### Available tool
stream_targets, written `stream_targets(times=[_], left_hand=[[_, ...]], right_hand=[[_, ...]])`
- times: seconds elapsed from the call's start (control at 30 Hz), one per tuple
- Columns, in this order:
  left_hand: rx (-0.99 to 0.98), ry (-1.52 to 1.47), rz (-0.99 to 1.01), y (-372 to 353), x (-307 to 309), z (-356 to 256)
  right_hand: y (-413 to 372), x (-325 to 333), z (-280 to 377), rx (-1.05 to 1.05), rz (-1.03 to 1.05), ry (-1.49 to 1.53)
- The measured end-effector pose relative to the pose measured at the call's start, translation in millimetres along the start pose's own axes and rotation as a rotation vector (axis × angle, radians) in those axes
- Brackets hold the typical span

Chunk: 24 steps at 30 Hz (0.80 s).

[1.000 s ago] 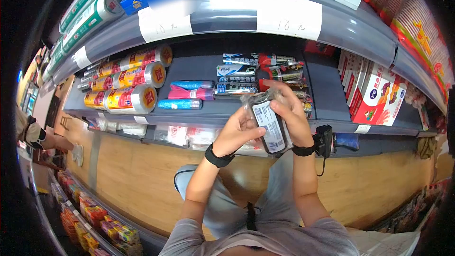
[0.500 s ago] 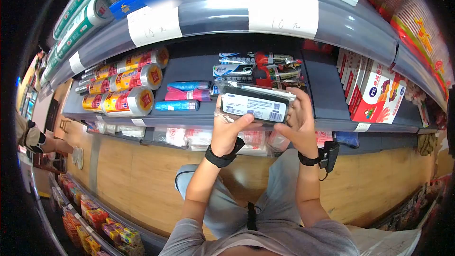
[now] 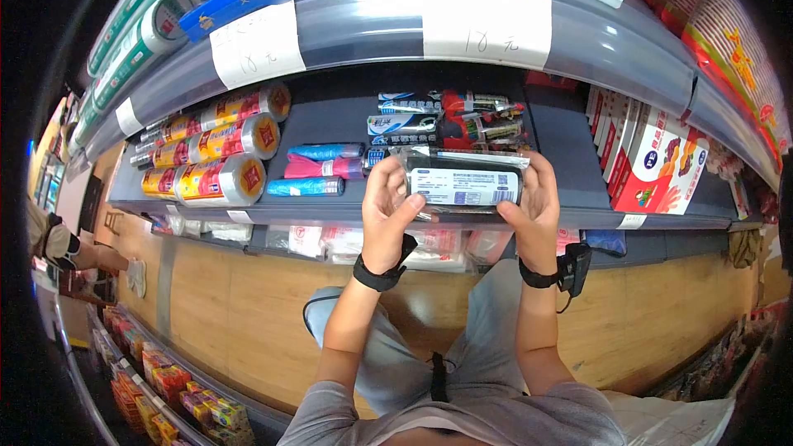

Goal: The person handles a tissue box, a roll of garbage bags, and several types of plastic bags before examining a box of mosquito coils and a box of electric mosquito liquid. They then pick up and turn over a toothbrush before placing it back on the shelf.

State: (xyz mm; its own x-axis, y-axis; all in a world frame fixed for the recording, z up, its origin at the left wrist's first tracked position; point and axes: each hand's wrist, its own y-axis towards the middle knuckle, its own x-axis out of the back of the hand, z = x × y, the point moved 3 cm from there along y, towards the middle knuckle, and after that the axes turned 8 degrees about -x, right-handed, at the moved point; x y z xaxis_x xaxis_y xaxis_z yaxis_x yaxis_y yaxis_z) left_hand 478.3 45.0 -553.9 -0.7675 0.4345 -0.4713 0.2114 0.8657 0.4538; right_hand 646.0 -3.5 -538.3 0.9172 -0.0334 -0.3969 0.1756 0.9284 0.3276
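Both of my hands hold a roll of black garbage bags (image 3: 464,187) in clear wrap, level above the shelf's front edge. Its white label with small print and a barcode faces up toward me. My left hand (image 3: 387,213) grips the left end, thumb on the near edge of the label. At the right end, my right hand (image 3: 535,206) has its thumb on the near corner and its fingers behind. Just beyond the roll lie similar dark wrapped rolls (image 3: 405,125), several with red parts. Small blue rolls (image 3: 306,188) and a pink roll (image 3: 318,167) rest to the left.
Yellow-and-white rolls (image 3: 221,180) are stacked on the shelf's left. Red-and-white glove boxes (image 3: 661,167) stand at the right. A shelf edge with price papers (image 3: 487,29) overhangs above. Packed bags (image 3: 442,248) lie on the lower shelf. A person's leg (image 3: 103,256) shows at far left.
The roll has turned from a slight tilt to level and shifted right. My right hand has closed in from loosely curled fingers to grip its right end.
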Motion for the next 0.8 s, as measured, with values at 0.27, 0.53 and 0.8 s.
stream_targets(times=[0.27,0.53,0.8], left_hand=[[-0.024,0.026,-0.039,-1,3,-1],[-0.030,-0.006,-0.020,0,1,-2],[0.180,-0.303,-0.011,-1,-12,11]], right_hand=[[1,-3,3,-0.003,-0.003,-0.015],[1,-4,5,0.012,0.004,-0.024],[-3,-9,11,0.101,-0.084,0.049]])
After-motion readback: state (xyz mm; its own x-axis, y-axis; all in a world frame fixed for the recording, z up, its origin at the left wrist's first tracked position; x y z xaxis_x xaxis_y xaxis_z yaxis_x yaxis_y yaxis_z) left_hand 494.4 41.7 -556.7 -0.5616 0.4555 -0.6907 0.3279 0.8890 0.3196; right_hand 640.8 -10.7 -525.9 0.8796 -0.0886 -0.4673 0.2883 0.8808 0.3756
